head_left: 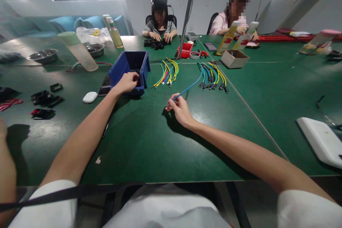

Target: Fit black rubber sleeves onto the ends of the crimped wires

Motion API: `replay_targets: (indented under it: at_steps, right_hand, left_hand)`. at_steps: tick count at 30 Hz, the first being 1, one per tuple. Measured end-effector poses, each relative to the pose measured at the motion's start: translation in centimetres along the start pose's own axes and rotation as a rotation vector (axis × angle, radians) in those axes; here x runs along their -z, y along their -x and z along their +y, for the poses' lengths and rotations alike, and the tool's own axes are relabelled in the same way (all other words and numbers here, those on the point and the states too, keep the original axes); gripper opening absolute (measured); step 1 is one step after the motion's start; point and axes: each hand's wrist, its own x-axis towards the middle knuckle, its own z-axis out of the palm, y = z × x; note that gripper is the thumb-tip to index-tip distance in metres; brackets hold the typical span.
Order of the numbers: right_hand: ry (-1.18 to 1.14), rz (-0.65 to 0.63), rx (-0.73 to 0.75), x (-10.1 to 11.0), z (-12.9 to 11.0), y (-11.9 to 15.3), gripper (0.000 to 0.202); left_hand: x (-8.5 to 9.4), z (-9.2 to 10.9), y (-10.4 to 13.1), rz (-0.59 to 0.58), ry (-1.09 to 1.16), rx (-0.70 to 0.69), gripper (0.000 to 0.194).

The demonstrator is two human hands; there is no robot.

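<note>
My left hand (128,82) reaches over the front lip of a blue plastic bin (115,70), its fingers curled down among small dark pieces (135,71). The fingertips are hidden, so what they grip cannot be made out. Above the green table, my right hand (181,109) pinches the near end of a blue wire (190,86). That wire arcs away toward a bundle of wires with black-sleeved ends (212,78). Between the bin and that bundle lies another bunch of yellow, green, red and blue wires with ring terminals (169,71).
A white earbud case (90,97) and black plastic parts (44,98) lie left of the bin. Behind the wires are a red tray (185,50) and a cardboard box (234,59). A white power bank (320,140) is at right. Two people work across the table; another's arm shows far left.
</note>
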Motion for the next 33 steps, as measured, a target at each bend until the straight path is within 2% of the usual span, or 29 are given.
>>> replay_targets:
  at_steps: [5,11,17,21,27,33]
  right_hand:
    - [-0.032,0.015,-0.014,-0.1,-0.1,-0.2,0.024]
    - [0.004,-0.006,-0.012,-0.1,0.1,-0.2,0.022]
    - [-0.016,0.035,0.027,-0.2,0.4,-0.3,0.022]
    - [-0.034,0.036,0.046,-0.3,0.7,-0.4,0.023]
    - [-0.045,0.037,0.055,-0.3,0.9,-0.4,0.024]
    - [-0.039,0.037,0.058,-0.3,1.0,-0.6,0.024]
  left_hand:
    - [-0.1,0.0,0.1,0.086,0.046,0.013,0.031]
    - [0.8,1.8,1.5,0.365,0.130,0.053,0.027]
    - [1.2,3.7,3.7,0.540,0.281,0.013,0.027]
    - [1.2,4.7,5.5,0.537,0.327,-0.054,0.025]
    - [1.4,6.0,7.6,0.530,0.340,-0.072,0.026]
    - [1.0,7.2,9.2,0.456,0.363,-0.098,0.031]
